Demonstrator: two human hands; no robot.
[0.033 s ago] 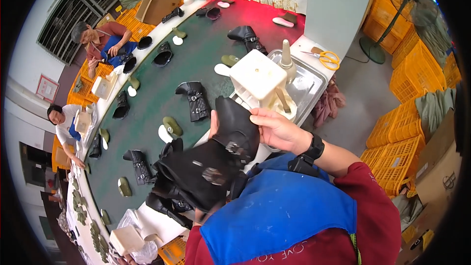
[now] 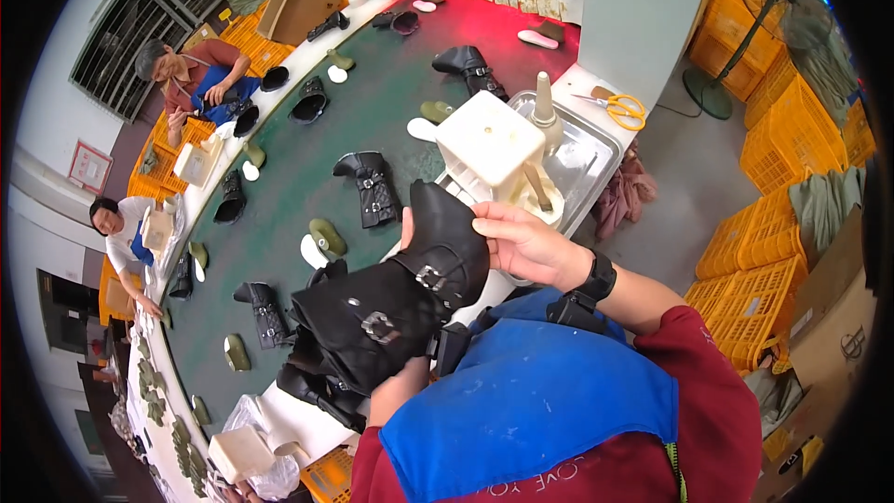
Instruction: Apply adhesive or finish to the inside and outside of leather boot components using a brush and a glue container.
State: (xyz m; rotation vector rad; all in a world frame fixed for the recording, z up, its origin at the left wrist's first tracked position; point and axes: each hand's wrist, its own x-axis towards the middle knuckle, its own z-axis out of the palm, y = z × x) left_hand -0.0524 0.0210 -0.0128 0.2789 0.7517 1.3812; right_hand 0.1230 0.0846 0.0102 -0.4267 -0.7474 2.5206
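A black boot [image 2: 445, 244] with silver buckles is held in front of my body, its foot end up and its wide shaft toward the lower left. My left hand [image 2: 400, 386] reaches under the shaft, and some of its fingers show past the boot's far side; the boot hides the rest. Thumb and fingers of my right hand [image 2: 526, 240] pinch the boot's right edge near the foot end. More black boots [image 2: 321, 389] lie just beyond the shaft, partly covered by it.
Several buckled boots [image 2: 369, 188], green foot-shaped pieces [image 2: 326, 236] and white insole-shaped pieces [image 2: 313, 253] lie on the green surface [image 2: 289, 177]. A white container [image 2: 491, 140] stands on a metal tray [image 2: 596, 160], near yellow scissors [image 2: 622, 112]. Two people work across; orange crates [image 2: 745, 303] stand right.
The boot's shaft, blurred before, now shows sharply and has turned a little, its buckles plainer. More of my left hand shows beneath it. My right hand keeps its pinch.
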